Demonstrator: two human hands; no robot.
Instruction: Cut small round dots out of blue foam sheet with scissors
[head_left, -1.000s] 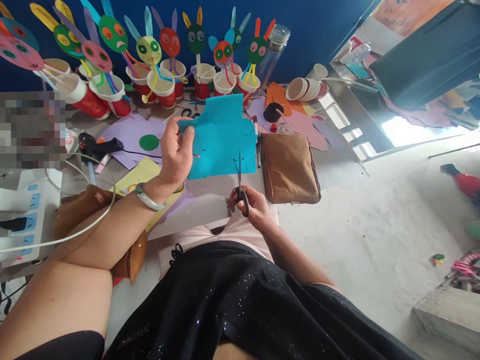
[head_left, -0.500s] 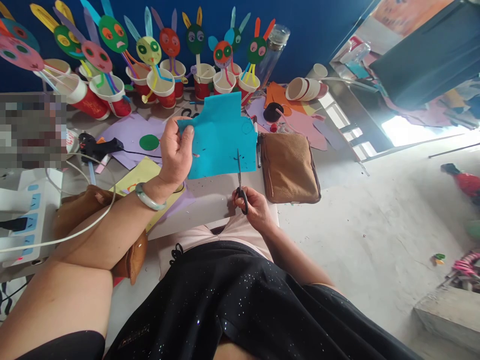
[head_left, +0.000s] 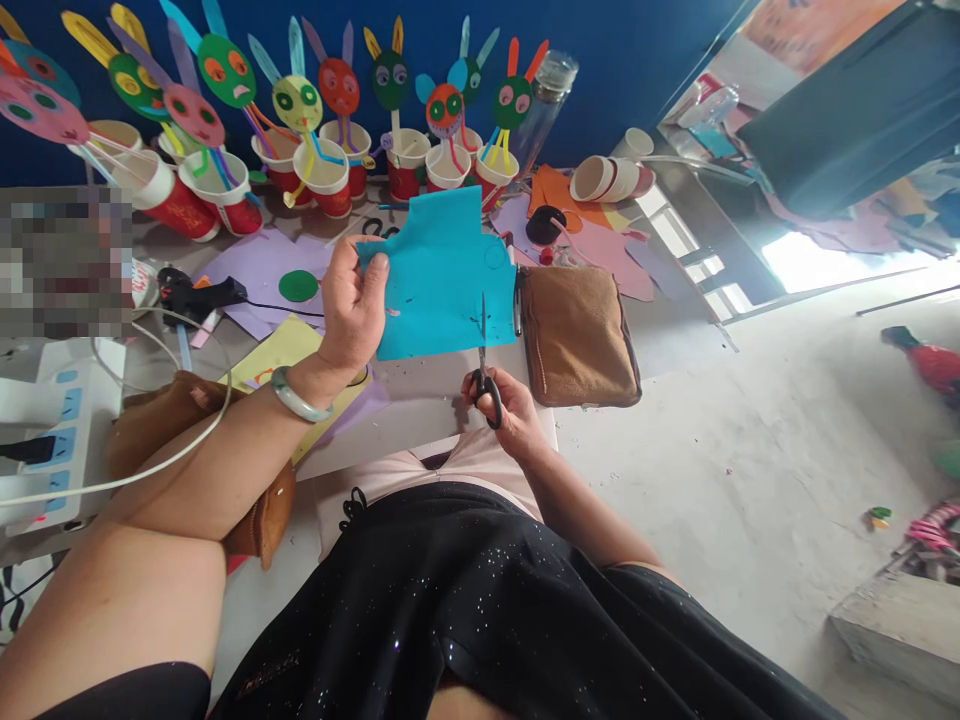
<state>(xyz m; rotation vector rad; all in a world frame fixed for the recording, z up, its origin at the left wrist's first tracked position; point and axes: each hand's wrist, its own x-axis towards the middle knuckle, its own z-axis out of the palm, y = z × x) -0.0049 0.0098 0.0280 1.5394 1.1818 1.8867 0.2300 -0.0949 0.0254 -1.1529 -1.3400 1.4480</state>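
My left hand (head_left: 355, 305) grips a blue sheet (head_left: 442, 270) at its left edge, thumb on top. The sheet has a stepped cut-out at its upper corners and a small drawn circle near its right side. In my right hand (head_left: 510, 412) are black-handled scissors (head_left: 487, 385), fingers in and around the loops. Their blades point away from me over the lower right part of the sheet and look closed. Small dark marks or bits lie on the sheet near the blade tips.
Red-and-white cups (head_left: 322, 180) with paper rabbit faces line the back. A brown pouch (head_left: 581, 335) sits right of the sheet. Purple paper (head_left: 247, 265), a black glue gun (head_left: 199, 297) and a white power strip (head_left: 75, 420) are at left. Stacked cups (head_left: 611, 178) lie at back right.
My right hand and the scissors have shifted slightly to the right and away from me. The sheet's lower right edge has moved a little; my left hand is almost unchanged.
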